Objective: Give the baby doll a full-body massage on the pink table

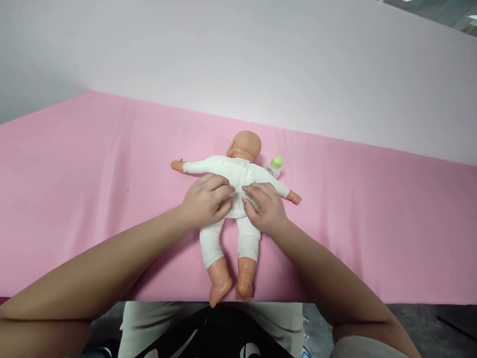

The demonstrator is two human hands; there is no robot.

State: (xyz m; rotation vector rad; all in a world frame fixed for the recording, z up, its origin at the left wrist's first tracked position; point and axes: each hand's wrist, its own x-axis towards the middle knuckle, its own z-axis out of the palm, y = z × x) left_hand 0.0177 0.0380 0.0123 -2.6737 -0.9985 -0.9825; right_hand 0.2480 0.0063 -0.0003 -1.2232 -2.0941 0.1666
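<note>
A baby doll [238, 171] with a white cloth body lies face down, its head at the far end and its legs towards me. My left hand [209, 200] rests on the left side of its lower back, fingers curled and thumb bent in close to them. Opposite it, my right hand [266, 205] is curled the same way on the right side. Both sets of fingertips press at the white cloth near the middle of the back, a small gap between the hands. Whether a fold of cloth is pinched is hard to see.
A small clear bottle with a green cap [276, 162] stands beside the doll's right-hand shoulder. Pink cloth [122, 199] covers the table, with a pale wall [238, 59] behind. The doll's feet [219, 283] reach the table's front edge, close to my body.
</note>
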